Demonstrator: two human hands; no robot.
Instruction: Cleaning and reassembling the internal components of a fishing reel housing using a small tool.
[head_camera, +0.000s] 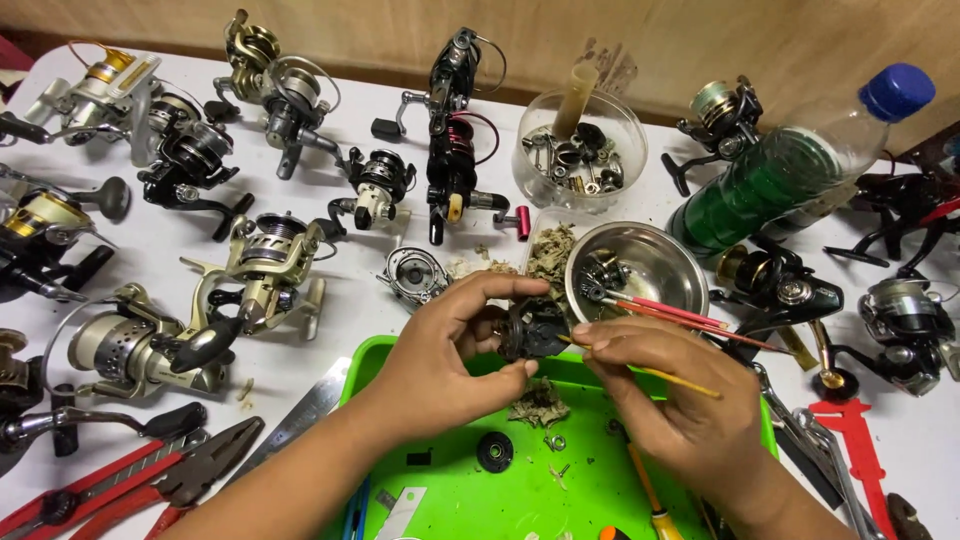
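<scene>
In the head view, a small black reel part (528, 335) is pinched between thumb and fingers of the left hand (450, 350) above the green tray (590, 480), while a thin yellow-handled brush (665, 375) is gripped by the right hand (675, 395) and laid against it, just before the steel bowl (650, 255) on the white surface (330, 300).

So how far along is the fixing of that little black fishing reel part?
Already apart: a black round piece and small bits lie loose in the green plastic tray, and more parts sit in the shiny steel bowl. In hand: the left hand pinches the dark reel part while the right hand works on it with a thin yellow stick. Left: nothing is reassembled, and many whole reels wait, like the grey spinning reel.
</scene>
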